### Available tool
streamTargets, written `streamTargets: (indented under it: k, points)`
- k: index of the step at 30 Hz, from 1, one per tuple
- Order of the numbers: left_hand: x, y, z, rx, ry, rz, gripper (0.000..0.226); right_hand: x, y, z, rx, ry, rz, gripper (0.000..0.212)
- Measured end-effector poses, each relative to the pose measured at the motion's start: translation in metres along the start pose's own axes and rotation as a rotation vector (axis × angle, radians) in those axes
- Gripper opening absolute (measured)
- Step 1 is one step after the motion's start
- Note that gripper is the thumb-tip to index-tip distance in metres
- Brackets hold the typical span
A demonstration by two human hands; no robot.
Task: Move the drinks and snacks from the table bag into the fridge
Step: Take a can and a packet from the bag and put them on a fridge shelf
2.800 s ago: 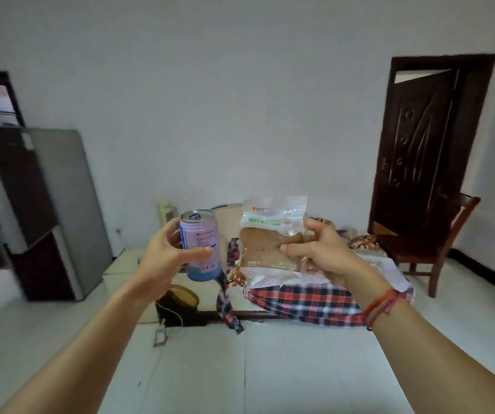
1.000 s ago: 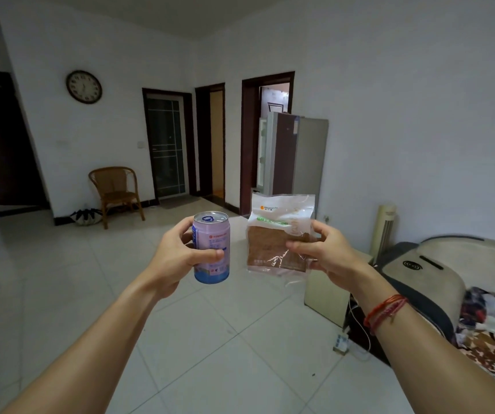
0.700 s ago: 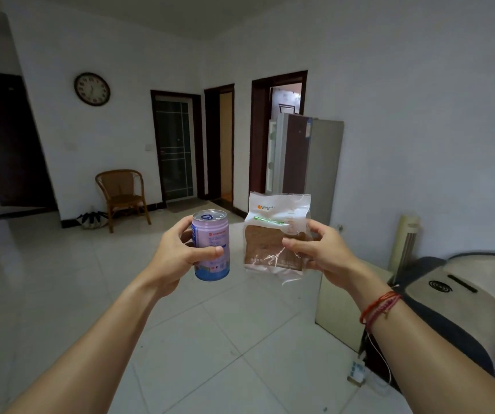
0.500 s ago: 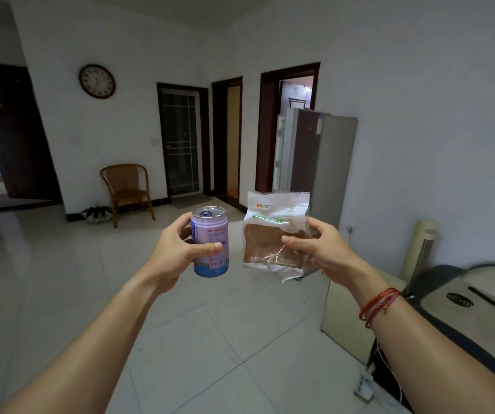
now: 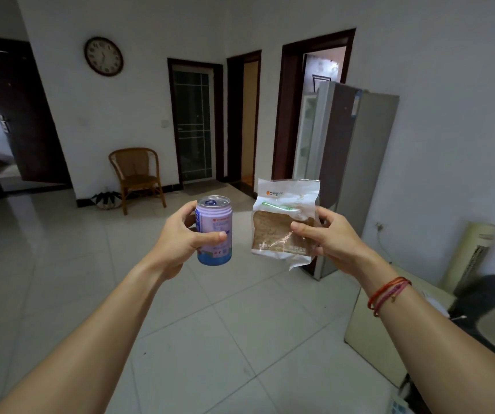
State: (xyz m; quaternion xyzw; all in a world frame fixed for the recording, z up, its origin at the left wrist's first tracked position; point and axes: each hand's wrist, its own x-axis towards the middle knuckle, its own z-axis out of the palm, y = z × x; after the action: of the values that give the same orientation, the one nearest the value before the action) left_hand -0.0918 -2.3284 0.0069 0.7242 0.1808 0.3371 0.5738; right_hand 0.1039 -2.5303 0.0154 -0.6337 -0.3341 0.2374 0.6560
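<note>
The pale tiled floor [image 5: 210,339] spreads beneath both outstretched forearms. Beyond the right hand [image 5: 326,237], against the right wall, stands the tall grey fridge [image 5: 356,174], upright with its long axis vertical. Its door is swung ajar on the side toward the left hand [image 5: 183,237], and a strip of white interior shows there. Far past the left hand, against the back wall, sits a wicker chair [image 5: 137,174]. A cream tower fan [image 5: 470,255] stands to the outer side of the right forearm.

The right hand pinches a clear snack packet [image 5: 282,222], with the thumb across the front and the fingers curled behind its right edge. The packet is held upright in the air, long axis near vertical. Its sealed white top points up and the brown contents fill the lower part. It hangs in front of the fridge's lower half.

Just beside it, apart from it, the left hand grips a lilac and blue drink can [image 5: 214,231], thumb across the front and fingers wrapped behind. The can stands upright, its pull-tab top pointing up.

A round clock [image 5: 103,56] hangs high on the wall above the left hand. Red cords [image 5: 388,291] circle the right wrist.
</note>
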Motion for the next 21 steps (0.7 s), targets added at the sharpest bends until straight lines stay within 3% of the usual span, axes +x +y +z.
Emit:
streamTargets:
  k: [21]
  points:
    - [0.344,-0.134,-0.050,0.013,-0.051,-0.091,0.070,0.351,0.074,0.027,-0.055,0.054,0.127,0.037]
